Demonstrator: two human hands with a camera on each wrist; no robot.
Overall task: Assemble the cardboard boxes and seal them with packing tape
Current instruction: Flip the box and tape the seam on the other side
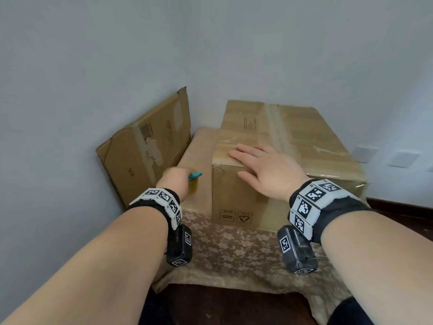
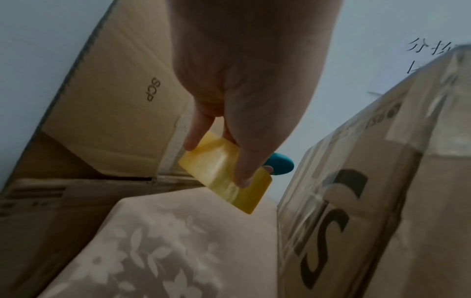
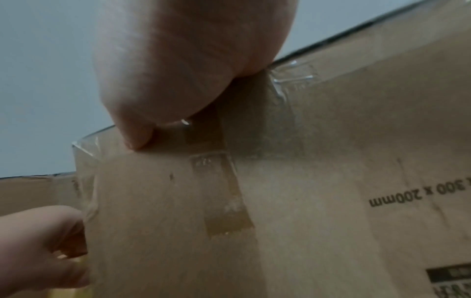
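Hands first. Right hand (image 1: 262, 168) lies flat, fingers straight and spread, palm down on the near left corner of the top of the assembled cardboard box (image 1: 304, 141). Thumb hangs over the near edge onto the front face; the right wrist view shows its tip pressed on the cardboard just below the taped rim. Nothing gripped; the hand only presses.

Left hand (image 2: 244, 84) is lower, left of the box, fingers pointing down and curled round a roll of yellowish packing tape (image 2: 226, 177). Thumb on one side of the roll, fingers on the other. A teal piece (image 2: 280, 163) sticks out behind the roll toward the box. What it belongs to cannot be made out; only its rounded end shows.

Box stands on a table under a floral cloth (image 1: 234, 249), toward the far right part of it. Clear tape runs along the top seam and wraps the near left corner. A strip of brownish tape (image 3: 224, 193) runs down the front face.

Flattened carton (image 1: 145, 146) leans against the wall on the left, just beside the table, old tape and a barcode label on it.

Hard to tell: in the head view the left hand's fingers are hidden behind its own back and slightly blurred. The roll's core is not visible in any view. Printed marks low on the box front are too small to read. The box's right and far sides are out of sight.
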